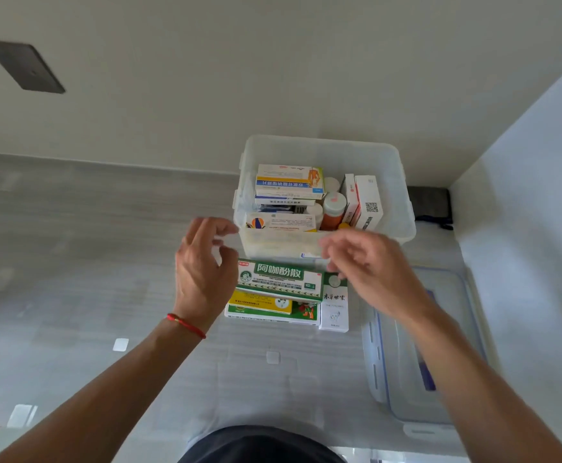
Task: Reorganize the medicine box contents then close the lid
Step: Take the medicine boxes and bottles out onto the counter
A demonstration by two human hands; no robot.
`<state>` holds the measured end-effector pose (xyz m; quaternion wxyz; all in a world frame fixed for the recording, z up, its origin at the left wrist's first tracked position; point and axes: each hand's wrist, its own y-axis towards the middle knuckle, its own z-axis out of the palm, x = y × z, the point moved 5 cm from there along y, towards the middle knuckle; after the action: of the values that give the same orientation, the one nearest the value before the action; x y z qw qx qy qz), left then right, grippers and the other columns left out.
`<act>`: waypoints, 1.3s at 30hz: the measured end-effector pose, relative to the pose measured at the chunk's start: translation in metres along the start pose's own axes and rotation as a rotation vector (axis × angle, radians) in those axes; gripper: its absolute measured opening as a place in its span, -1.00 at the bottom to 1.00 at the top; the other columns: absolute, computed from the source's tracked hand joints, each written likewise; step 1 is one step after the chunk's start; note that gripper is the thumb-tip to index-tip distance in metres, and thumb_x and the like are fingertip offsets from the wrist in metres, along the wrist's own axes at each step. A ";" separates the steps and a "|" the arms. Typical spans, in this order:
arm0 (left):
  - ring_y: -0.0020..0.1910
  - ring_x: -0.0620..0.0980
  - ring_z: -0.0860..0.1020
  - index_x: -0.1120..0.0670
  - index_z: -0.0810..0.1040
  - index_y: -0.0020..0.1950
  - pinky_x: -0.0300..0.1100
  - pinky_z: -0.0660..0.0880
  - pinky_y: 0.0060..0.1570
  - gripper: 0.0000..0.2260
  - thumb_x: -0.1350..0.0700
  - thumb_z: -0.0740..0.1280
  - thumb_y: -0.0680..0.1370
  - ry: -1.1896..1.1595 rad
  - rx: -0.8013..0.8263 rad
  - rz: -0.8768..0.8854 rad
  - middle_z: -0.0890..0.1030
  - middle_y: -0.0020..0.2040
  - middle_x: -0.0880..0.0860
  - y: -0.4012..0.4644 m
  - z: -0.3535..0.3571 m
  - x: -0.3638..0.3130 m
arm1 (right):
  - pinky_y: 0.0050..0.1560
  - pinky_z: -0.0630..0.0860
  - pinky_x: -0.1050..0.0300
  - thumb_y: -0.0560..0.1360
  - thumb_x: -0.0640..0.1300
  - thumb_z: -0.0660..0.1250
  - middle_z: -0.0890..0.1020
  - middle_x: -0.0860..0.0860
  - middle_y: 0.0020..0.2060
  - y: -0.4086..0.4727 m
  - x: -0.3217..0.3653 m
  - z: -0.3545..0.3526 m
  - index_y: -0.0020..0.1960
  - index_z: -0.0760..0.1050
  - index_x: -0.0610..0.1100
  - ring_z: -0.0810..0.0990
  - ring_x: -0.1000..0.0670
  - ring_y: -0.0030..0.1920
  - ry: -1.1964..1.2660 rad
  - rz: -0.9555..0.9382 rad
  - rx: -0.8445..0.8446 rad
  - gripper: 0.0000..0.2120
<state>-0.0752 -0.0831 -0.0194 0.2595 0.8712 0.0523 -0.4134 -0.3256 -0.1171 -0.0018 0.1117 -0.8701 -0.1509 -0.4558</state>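
Note:
A clear plastic medicine box [396, 182] stands open on the grey surface against the back wall. Inside lie stacked cartons [289, 185] on the left, an orange bottle [333, 210] in the middle and upright white-and-red cartons [366, 202] on the right. In front of the box sits a pile of cartons topped by a green-and-white one [279, 279], with a white carton [334, 305] beside it. The clear lid [416, 345] lies flat to the right. My left hand [202, 269] hovers open at the box's near left corner. My right hand [369, 262] hovers at the near rim, fingers apart, holding nothing.
A white side wall [523, 195] closes off the right. A dark object [431, 203] lies behind the box in the corner. A dark wall plate [23, 66] sits at upper left. Small white squares [120, 344] mark the surface, which extends leftward.

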 end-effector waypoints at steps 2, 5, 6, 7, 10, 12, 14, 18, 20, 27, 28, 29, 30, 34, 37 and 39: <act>-0.09 -0.18 0.52 0.13 0.60 -0.04 -0.52 0.43 -0.06 -0.75 0.34 0.24 0.38 0.003 -0.013 0.094 0.60 -0.03 -0.04 0.026 0.006 -0.022 | -0.18 0.62 0.28 0.63 -0.05 0.26 0.71 0.14 -0.13 0.030 0.013 -0.021 0.11 0.65 -0.09 0.71 0.14 -0.17 -0.013 -0.041 -0.098 -0.78; 0.10 -0.01 0.56 0.14 0.61 0.02 -0.27 0.52 0.11 -0.78 0.32 0.27 0.45 0.130 0.146 0.156 0.62 0.11 0.07 0.064 0.043 -0.031 | 0.03 0.62 0.17 0.63 -0.16 0.31 0.71 0.09 -0.01 0.091 0.010 -0.030 0.13 0.65 -0.08 0.70 0.09 -0.03 -0.214 0.020 -0.192 -0.84; 0.29 0.08 0.52 0.14 0.60 0.09 -0.08 0.48 0.28 -0.77 0.31 0.26 0.49 0.217 0.243 0.155 0.59 0.25 0.12 0.072 0.060 -0.026 | 0.10 0.60 0.12 0.62 -0.18 0.32 0.70 0.04 0.07 0.111 0.004 -0.026 0.19 0.62 -0.09 0.67 0.05 0.05 -0.304 0.058 -0.157 -0.82; 0.48 0.13 0.36 0.14 0.58 0.20 0.02 0.34 0.45 -0.74 0.27 0.23 0.55 0.300 0.333 0.123 0.49 0.42 0.14 0.077 0.076 -0.016 | 0.15 0.58 0.07 0.61 -0.19 0.34 0.67 -0.01 0.16 0.130 -0.003 -0.019 0.26 0.59 -0.11 0.64 -0.01 0.12 -0.393 0.092 -0.097 -0.76; 0.64 0.10 -0.05 0.07 0.38 0.46 0.09 0.04 0.59 -0.62 0.13 0.09 0.64 0.417 0.417 -0.057 0.14 0.64 0.08 0.079 0.100 0.014 | 0.21 0.50 0.01 0.55 -0.17 0.42 0.56 -0.07 0.30 0.171 -0.018 0.005 0.41 0.47 -0.11 0.56 -0.11 0.24 -0.620 0.116 0.085 -0.56; 0.64 0.08 -0.07 0.05 0.30 0.52 0.11 0.06 0.59 -0.58 0.10 0.06 0.65 0.393 0.373 -0.062 0.10 0.65 0.05 0.078 0.103 0.022 | 0.30 0.46 -0.08 0.51 -0.11 0.49 0.51 -0.07 0.34 0.191 -0.022 0.018 0.45 0.40 -0.10 0.52 -0.12 0.28 -0.712 0.107 0.164 -0.45; 0.64 0.05 -0.06 0.04 0.29 0.53 0.07 0.09 0.59 -0.58 0.08 0.06 0.65 0.334 0.367 -0.045 0.10 0.65 0.03 0.078 0.103 0.022 | 0.33 0.43 -0.17 0.49 -0.05 0.51 0.48 -0.09 0.35 0.205 -0.026 0.031 0.45 0.37 -0.12 0.51 -0.14 0.29 -0.768 0.099 0.226 -0.40; 0.64 -0.01 -0.05 0.04 0.32 0.53 0.04 0.21 0.55 -0.58 0.02 0.07 0.67 0.281 0.357 -0.076 0.15 0.64 0.01 0.079 0.102 0.025 | 0.32 0.40 -0.20 0.52 0.04 0.45 0.40 -0.16 0.31 0.222 -0.036 0.047 0.48 0.31 -0.13 0.41 -0.20 0.32 -0.929 0.069 0.276 -0.37; 0.64 -0.01 -0.05 0.05 0.32 0.52 0.04 0.23 0.54 -0.58 0.01 0.08 0.68 0.290 0.355 -0.072 0.16 0.63 0.02 0.079 0.104 0.026 | 0.31 0.38 -0.19 0.51 0.07 0.46 0.38 -0.18 0.29 0.226 -0.039 0.050 0.45 0.32 -0.16 0.38 -0.21 0.32 -0.964 0.067 0.272 -0.36; 0.64 0.04 -0.03 0.07 0.35 0.51 -0.01 0.10 0.59 -0.59 -0.01 0.10 0.67 0.277 0.360 -0.059 0.18 0.63 0.08 0.078 0.105 0.027 | 0.30 0.39 -0.27 0.37 0.15 0.56 0.35 -0.14 0.31 0.217 -0.038 0.046 0.42 0.29 -0.12 0.33 -0.19 0.35 -0.928 0.151 0.213 -0.22; 0.64 0.03 -0.03 0.07 0.35 0.51 -0.01 0.10 0.59 -0.59 0.00 0.10 0.68 0.264 0.359 -0.065 0.18 0.63 0.08 0.078 0.104 0.026 | 0.29 0.40 -0.28 0.36 0.15 0.57 0.37 -0.13 0.31 0.213 -0.035 0.044 0.42 0.28 -0.10 0.34 -0.20 0.35 -0.920 0.158 0.178 -0.21; 0.64 0.03 -0.03 0.07 0.34 0.52 -0.01 0.09 0.59 -0.58 0.00 0.11 0.68 0.248 0.364 -0.077 0.17 0.63 0.08 0.079 0.103 0.025 | 0.27 0.41 -0.28 0.36 0.13 0.57 0.39 -0.13 0.29 0.207 -0.032 0.039 0.43 0.28 -0.07 0.35 -0.20 0.35 -0.886 0.161 0.121 -0.22; 0.64 0.02 -0.03 0.07 0.32 0.53 -0.02 0.08 0.59 -0.58 0.00 0.11 0.68 0.228 0.373 -0.096 0.17 0.63 0.07 0.080 0.101 0.024 | 0.24 0.43 -0.26 0.37 0.10 0.58 0.42 -0.14 0.27 0.200 -0.028 0.033 0.43 0.27 -0.06 0.37 -0.20 0.33 -0.826 0.156 0.051 -0.22; 0.62 0.06 0.09 0.09 0.13 0.61 0.01 0.12 0.57 -0.51 0.00 0.12 0.70 0.034 0.393 -0.166 0.23 0.60 0.10 0.082 0.086 0.005 | 0.27 0.44 -0.07 0.37 0.00 0.60 0.47 -0.10 0.30 0.156 -0.001 -0.003 0.48 0.29 -0.03 0.36 -0.14 0.32 -0.630 -0.022 -0.161 -0.20; 0.09 -0.23 0.62 0.10 0.17 0.59 -0.43 0.51 0.04 -0.50 -0.02 0.19 0.69 -0.180 0.227 -0.141 0.60 0.23 -0.05 0.075 0.057 -0.023 | 0.30 0.41 0.06 0.31 0.06 0.64 0.46 0.01 0.34 0.104 0.023 -0.012 0.50 0.29 0.02 0.36 -0.02 0.33 -0.531 -0.216 -0.120 -0.12; -0.07 -0.28 0.65 0.05 0.34 0.49 -0.49 0.51 -0.19 -0.60 0.07 0.26 0.66 -0.346 0.170 -0.198 0.65 0.00 -0.18 0.060 0.037 -0.028 | 0.30 0.44 0.18 0.32 0.09 0.63 0.42 0.09 0.37 0.066 0.029 -0.011 0.51 0.27 0.06 0.40 0.09 0.35 -0.321 -0.254 -0.074 -0.12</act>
<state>-0.1015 -0.1495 0.0067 0.1481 0.7966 0.0571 -0.5833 -0.2941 -0.1773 0.0242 -0.0043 -0.9090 -0.2586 -0.3268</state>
